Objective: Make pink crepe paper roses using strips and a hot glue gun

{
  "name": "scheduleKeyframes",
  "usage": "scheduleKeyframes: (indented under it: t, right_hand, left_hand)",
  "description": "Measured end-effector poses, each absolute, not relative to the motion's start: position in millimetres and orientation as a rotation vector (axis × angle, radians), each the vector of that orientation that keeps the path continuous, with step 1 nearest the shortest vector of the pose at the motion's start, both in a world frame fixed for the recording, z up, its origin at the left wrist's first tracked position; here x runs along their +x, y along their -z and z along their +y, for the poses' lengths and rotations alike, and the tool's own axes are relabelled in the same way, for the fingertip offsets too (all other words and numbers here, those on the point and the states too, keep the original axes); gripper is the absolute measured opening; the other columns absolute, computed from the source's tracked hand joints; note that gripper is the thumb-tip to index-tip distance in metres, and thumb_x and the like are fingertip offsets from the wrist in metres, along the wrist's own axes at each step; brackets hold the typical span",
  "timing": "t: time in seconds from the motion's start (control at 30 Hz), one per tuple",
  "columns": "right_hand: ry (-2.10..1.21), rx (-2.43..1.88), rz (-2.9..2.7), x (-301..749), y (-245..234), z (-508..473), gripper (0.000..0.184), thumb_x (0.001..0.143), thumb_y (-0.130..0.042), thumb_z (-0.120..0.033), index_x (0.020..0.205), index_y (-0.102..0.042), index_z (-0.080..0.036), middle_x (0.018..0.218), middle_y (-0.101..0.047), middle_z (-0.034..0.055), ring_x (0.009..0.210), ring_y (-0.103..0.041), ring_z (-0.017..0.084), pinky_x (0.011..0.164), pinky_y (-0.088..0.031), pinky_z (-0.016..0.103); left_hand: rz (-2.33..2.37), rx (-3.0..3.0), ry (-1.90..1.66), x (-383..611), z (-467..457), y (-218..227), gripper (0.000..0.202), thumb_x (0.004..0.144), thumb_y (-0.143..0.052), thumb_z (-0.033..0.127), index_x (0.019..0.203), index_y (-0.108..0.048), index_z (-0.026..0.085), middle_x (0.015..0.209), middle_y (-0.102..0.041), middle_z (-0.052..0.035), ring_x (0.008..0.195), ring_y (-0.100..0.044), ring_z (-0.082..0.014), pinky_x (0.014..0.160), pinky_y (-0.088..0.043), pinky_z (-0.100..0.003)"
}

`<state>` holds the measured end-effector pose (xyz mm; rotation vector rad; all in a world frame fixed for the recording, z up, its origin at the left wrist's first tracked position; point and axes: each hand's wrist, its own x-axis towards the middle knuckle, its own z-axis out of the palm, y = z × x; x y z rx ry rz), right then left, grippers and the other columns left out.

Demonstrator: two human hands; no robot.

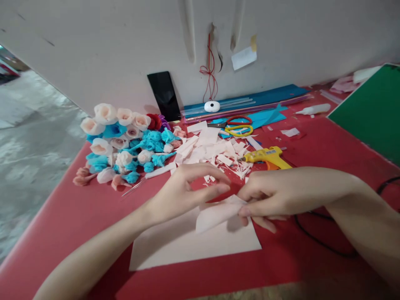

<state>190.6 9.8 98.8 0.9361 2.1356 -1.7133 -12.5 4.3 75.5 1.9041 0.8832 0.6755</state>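
Between its thumb and fingers my right hand (265, 196) pinches a small pale pink piece of crepe paper (215, 214), which curls up at its left end. Under it lies a larger pale sheet of paper (193, 246) on the red tabletop. My left hand (196, 183) hovers just left of the small piece, fingers curved and a gap between thumb and fingertips, with nothing visible in it. Beyond both hands is a heap of pale paper scraps (215, 146). A yellow glue gun (265, 156) rests right behind my right hand.
Pink, white and blue paper flowers (125, 141) are piled at the left. Scissors (239, 125) with red and yellow handles lie behind the scraps. A black phone (164, 96) leans on the wall. At the right are a white glue bottle (314, 109), a green board (371, 112) and a black cable (325, 246).
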Motion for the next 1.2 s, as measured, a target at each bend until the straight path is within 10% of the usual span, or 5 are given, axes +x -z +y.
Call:
scheduleKeyframes:
  t: [1.2]
  right_hand:
    - [1.929,0.793,1.943,184.3,-79.0,17.5,0.030,0.087,-0.039,-0.031,0.086,-0.060,-0.011,0.052,-0.052,-0.0018,0.039,-0.037,0.004,0.044,-0.033,0.018]
  left_hand:
    - [0.852,2.045,-0.551,-14.1,5.4,-75.1,0.006,0.075,-0.059,0.013,0.070,-0.063,0.014,0.072,-0.066,0.0003,0.073,-0.060,-0.0109,0.071,-0.047,-0.021]
